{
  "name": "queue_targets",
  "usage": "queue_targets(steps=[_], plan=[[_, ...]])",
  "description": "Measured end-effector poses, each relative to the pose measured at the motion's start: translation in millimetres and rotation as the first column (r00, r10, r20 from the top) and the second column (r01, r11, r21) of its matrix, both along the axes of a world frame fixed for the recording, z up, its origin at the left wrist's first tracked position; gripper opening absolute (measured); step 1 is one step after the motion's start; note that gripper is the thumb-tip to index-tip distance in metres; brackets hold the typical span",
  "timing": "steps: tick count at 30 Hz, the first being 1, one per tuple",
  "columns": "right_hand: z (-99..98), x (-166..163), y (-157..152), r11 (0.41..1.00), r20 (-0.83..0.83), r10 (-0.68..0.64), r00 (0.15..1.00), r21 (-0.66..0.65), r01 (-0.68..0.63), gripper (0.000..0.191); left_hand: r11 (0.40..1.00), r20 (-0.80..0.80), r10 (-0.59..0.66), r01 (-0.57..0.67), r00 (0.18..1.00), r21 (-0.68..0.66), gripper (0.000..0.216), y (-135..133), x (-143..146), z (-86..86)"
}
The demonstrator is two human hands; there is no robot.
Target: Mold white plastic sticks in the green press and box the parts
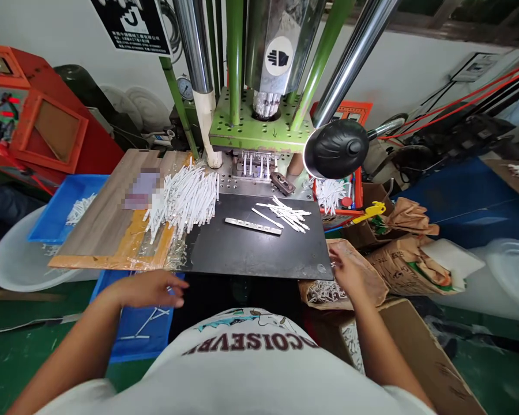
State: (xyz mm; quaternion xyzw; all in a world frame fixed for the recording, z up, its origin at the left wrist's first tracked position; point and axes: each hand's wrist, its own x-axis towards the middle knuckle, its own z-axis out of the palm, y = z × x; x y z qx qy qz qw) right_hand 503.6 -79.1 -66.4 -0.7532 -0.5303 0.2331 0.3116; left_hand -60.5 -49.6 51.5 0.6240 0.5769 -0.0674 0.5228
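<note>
My left hand [155, 288] hangs over the blue tray [145, 340], just in front of the board's edge, its fingers loosely bent and apart with nothing seen in them. My right hand [347, 270] is at the right front corner of the black plate [259, 256], above a bag of white pieces [326, 292]. Its fingers are loosely spread, and I cannot make out anything held. On the plate lie a slotted metal bar [253, 226] and a loose bunch of white strips [288, 214]. A big heap of white strips [192, 196] covers the board [99, 207] on the left.
Behind the plate stands a press with a green platen [259, 134] and a mould [255, 165] with white strips in it. A black lamp head [337, 148] juts in at the right. A metal block [282, 183] sits before the mould. A cardboard box [419, 351] stands low right.
</note>
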Motion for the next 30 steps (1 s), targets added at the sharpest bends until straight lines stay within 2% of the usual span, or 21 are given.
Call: queue_targets(steps=[2,4,7,10,13,19,23,30], plan=[[-22.9,-16.0,-34.2,0.996,-0.133,0.073,0.988,-0.04,-0.079,0.064,0.982,-0.106,0.122,-0.105,0.987,0.154,0.058,-22.6,-7.3,-24.1],[-36.2,-42.5,-49.1,0.999,-0.199,0.037,0.979,-0.02,-0.042,0.068,0.915,-0.073,0.274,-0.236,0.959,0.328,0.062,-29.7,2.9,-50.6],[-43.1,-76.6,-49.4,0.987,-0.25,-0.143,0.958,0.029,0.156,0.073,0.825,0.061,0.427,-0.416,0.902,0.381,0.065,-29.2,30.0,-84.3],[-45.3,-87.4,-44.7,0.966,-0.266,-0.232,0.936,0.049,0.253,0.074,0.73,0.183,0.518,-0.544,0.835,0.415,0.065,-30.7,45.5,-104.3],[-49.9,-83.8,-45.0,0.961,-0.244,-0.252,0.937,0.053,0.272,0.07,0.685,0.243,0.546,-0.594,0.802,0.422,0.065,-34.3,46.0,-112.4],[-60.0,-78.5,-48.2,0.952,-0.206,-0.28,0.938,0.062,0.298,0.062,0.661,0.284,0.567,-0.633,0.773,0.403,0.059,-36.2,44.9,-113.4],[-60.4,-79.3,-47.6,0.951,-0.222,-0.279,0.934,0.068,0.3,0.063,0.645,0.311,0.575,-0.653,0.757,0.396,0.057,-36.0,45.8,-115.3],[-56.8,-83.0,-45.7,0.943,-0.255,-0.292,0.922,0.085,0.322,0.07,0.554,0.399,0.619,-0.736,0.676,0.389,0.058,-35.1,44.5,-128.5]])
